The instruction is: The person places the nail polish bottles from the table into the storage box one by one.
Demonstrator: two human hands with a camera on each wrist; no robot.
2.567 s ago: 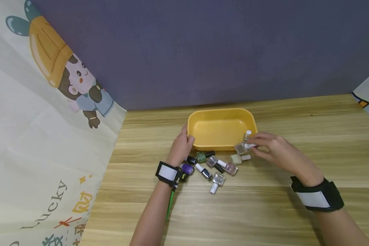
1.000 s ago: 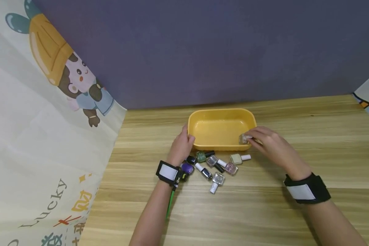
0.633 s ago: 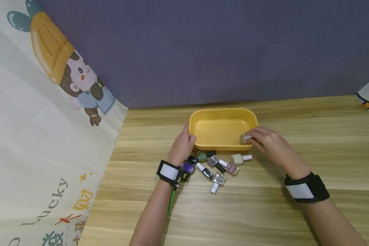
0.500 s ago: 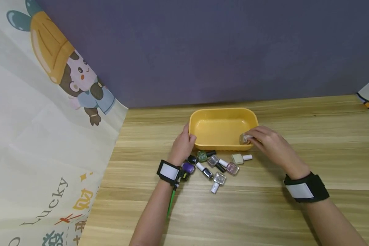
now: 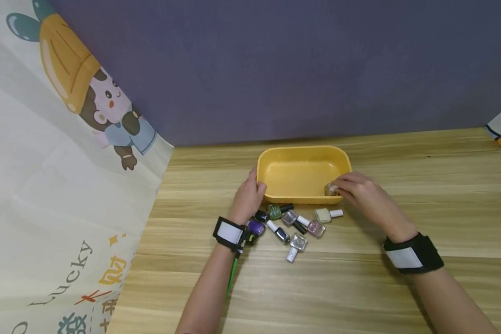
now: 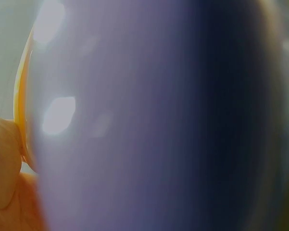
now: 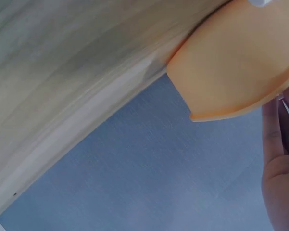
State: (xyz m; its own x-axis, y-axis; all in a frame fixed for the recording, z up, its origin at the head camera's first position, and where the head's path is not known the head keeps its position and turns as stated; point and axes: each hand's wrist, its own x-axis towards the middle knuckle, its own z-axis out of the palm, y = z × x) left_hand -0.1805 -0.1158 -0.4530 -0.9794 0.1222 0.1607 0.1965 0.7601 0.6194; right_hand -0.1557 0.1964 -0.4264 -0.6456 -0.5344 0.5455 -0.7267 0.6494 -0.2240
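Note:
My left hand (image 5: 246,199) grips the left end of a yellow plastic basin (image 5: 296,181), thumb at its near left corner. Inside the basin's near right corner, my right hand (image 5: 365,197) pinches a clear glittery nail polish bottle (image 5: 329,189) by its pale cap; the fingers partly hide it. In the right wrist view, fingers (image 7: 272,130) reach over the basin rim (image 7: 235,113). A blurred, glossy purple bottle (image 6: 134,120) fills most of the left wrist view, with part of the left hand (image 6: 5,168) at its edge.
Several nail polish bottles lie before the basin: green (image 5: 274,212), cream (image 5: 323,215), pink glitter (image 5: 316,228), silver glitter (image 5: 298,242), dark (image 5: 281,235) and purple (image 5: 256,227) beside the left wrist. A dark blue-purple panel (image 5: 275,69) stands behind the wooden tabletop (image 5: 401,171).
My right hand has carried the clear bottle from the basin's near right edge down into that corner. A second white cap seen there earliest is now hidden. The left hand keeps its grip.

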